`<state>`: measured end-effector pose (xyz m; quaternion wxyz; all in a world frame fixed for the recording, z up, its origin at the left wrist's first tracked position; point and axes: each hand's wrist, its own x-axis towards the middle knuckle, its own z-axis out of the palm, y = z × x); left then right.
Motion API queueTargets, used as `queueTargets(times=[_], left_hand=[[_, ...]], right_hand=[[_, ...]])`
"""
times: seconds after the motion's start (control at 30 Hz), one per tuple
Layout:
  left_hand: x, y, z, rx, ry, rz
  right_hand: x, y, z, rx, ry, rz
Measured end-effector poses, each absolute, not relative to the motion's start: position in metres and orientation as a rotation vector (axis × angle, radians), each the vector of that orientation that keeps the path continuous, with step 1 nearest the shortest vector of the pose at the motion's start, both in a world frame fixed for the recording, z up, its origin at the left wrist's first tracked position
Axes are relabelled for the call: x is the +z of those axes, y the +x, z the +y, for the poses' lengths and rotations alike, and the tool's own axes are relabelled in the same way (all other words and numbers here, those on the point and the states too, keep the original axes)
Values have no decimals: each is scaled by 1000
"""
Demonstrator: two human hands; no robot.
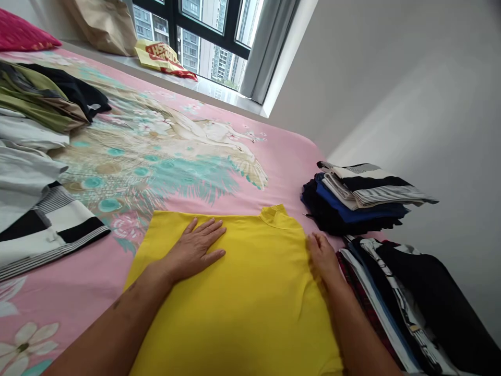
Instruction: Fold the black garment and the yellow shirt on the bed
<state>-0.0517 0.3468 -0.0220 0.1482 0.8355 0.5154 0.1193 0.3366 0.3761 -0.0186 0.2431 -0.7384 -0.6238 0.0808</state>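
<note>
A yellow high-necked shirt [242, 292] lies spread on the bed in front of me, its short collar [274, 214] at the far right corner. Flat on its upper left part rests my left hand [198, 245], fingers spread and holding nothing. My right hand [323, 256] is at the shirt's right edge near the shoulder. Its fingers are curled against the fabric there, and their tips are partly hidden.
Folded clothes stand in a stack [352, 203] at the right by the wall, with another pile [422, 292] nearer me. Loose garments [35, 136] lie at the left on the pink patterned sheet [282, 151]. A paper bag [105, 26] and yellow packet [160, 56] sit by the window.
</note>
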Motion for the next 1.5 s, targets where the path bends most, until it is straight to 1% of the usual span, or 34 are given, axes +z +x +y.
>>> queueTargets(times=[0.1, 0.17, 0.33, 0.43, 0.63, 0.77, 0.93, 1.07, 1.2, 1.37, 1.43, 1.5], left_hand=[[-23, -52, 347, 371, 2391, 1486], [-23, -52, 348, 389, 2382, 1484], [-21, -53, 347, 435, 2363, 1449], [-21, -54, 347, 430, 2363, 1436], [-20, -54, 347, 415, 2350, 1444], [-19, -54, 347, 412, 2342, 1438], [-20, -54, 348, 403, 2348, 1444], [-21, -54, 348, 418, 2351, 1431], [-22, -55, 349, 427, 2344, 1419], [-22, -54, 348, 438, 2343, 1422], [-21, -54, 348, 434, 2342, 1427], [-20, -54, 348, 424, 2342, 1428]], right_hand=[[-5, 356, 369, 704, -2140, -1610], [4, 353, 365, 955, -2114, -1494], [21, 340, 356, 1492, -1707, -1006], [26, 339, 353, 1678, -1578, -868], [22, 328, 348, 1879, -1445, -783], [23, 323, 341, 1871, -1404, -676], [26, 326, 332, 1729, -1413, -410], [18, 339, 332, 1589, -1391, -330], [7, 348, 332, 1506, -1357, -456], [5, 341, 331, 1461, -1419, -777], [7, 338, 334, 1388, -1481, -938], [8, 337, 338, 1220, -1583, -1152]])
